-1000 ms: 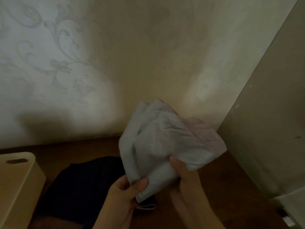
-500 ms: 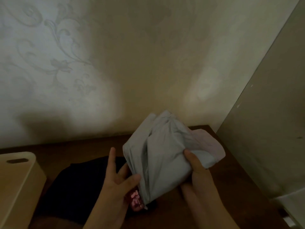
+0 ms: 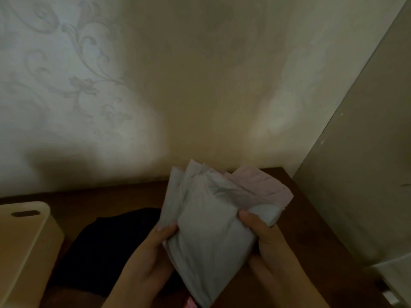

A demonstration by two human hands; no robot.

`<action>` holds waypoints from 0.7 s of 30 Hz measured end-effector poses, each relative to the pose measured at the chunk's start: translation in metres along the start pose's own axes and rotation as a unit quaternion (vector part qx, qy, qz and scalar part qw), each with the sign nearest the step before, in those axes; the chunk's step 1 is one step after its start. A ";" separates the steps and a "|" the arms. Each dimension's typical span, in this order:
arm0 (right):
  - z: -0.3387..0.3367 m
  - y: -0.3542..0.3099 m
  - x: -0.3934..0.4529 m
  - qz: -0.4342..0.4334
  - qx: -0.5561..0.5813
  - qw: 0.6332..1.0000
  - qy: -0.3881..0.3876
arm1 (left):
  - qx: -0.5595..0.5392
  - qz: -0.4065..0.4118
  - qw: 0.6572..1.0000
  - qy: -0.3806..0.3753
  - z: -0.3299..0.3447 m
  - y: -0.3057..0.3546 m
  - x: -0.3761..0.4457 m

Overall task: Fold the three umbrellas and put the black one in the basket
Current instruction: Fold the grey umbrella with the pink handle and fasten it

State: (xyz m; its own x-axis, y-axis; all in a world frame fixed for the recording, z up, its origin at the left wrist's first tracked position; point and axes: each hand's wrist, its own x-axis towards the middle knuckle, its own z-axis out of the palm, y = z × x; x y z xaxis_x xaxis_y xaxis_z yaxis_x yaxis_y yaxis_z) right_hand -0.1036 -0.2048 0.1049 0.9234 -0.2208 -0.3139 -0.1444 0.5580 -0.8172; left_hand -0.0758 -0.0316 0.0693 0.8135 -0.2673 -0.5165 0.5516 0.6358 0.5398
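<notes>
A pale grey umbrella [image 3: 209, 221] with a pinkish edge is bunched into folds above the dark wooden table [image 3: 311, 230]. My left hand [image 3: 146, 261] grips its left side with the thumb over the cloth. My right hand [image 3: 264, 238] holds its right side, thumb on top. A bit of pink shows at the umbrella's lower tip. The black umbrella [image 3: 106, 247] lies flat on the table behind and left of my hands. A cream basket [image 3: 24, 238] with a slot handle stands at the left edge. A third umbrella is not in view.
A patterned wall [image 3: 155, 85] rises right behind the table. A tall pale panel [image 3: 367, 163] closes off the right side. Something white [image 3: 391, 272] sits low at the right edge.
The grey umbrella has been turned and gathered tighter. My left hand, with its fingers spread before, now grips the cloth's left side. My right hand has shifted along the right side.
</notes>
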 end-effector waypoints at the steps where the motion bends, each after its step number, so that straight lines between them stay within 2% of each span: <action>1: -0.001 0.002 0.001 -0.006 -0.004 1.000 0.010 | 0.003 0.019 1.000 -0.012 -0.001 0.003 0.002; 4: -0.004 0.006 0.004 -0.024 -0.017 0.998 0.063 | 0.016 0.076 0.997 0.004 -0.008 0.009 0.009; 7: -0.008 0.005 0.007 -0.025 -0.011 0.995 0.094 | 0.012 0.090 0.996 -0.026 -0.010 0.014 0.007; 11: -0.009 -0.004 0.007 -0.003 -0.036 0.995 0.092 | 0.012 0.019 0.996 -0.084 -0.008 0.011 0.000; 16: -0.011 -0.011 0.004 0.014 -0.064 0.995 0.081 | 0.037 -0.085 0.990 -0.108 -0.009 0.012 0.003; 18: -0.011 -0.013 0.003 0.015 -0.066 0.995 0.072 | 0.039 -0.102 0.988 -0.111 -0.007 0.012 0.000; 21: -0.009 -0.016 -0.001 0.021 -0.076 0.995 0.065 | 0.006 -0.085 0.987 -0.137 -0.006 0.010 -0.002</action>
State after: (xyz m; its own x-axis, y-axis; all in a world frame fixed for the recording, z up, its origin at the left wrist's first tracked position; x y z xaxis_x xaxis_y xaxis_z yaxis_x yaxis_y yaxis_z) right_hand -0.1055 -0.2211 0.1138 0.8634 -0.3070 -0.4003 -0.2421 0.4440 -0.8627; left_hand -0.0728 -0.0204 0.0718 0.7273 -0.5568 -0.4012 0.6853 0.5572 0.4690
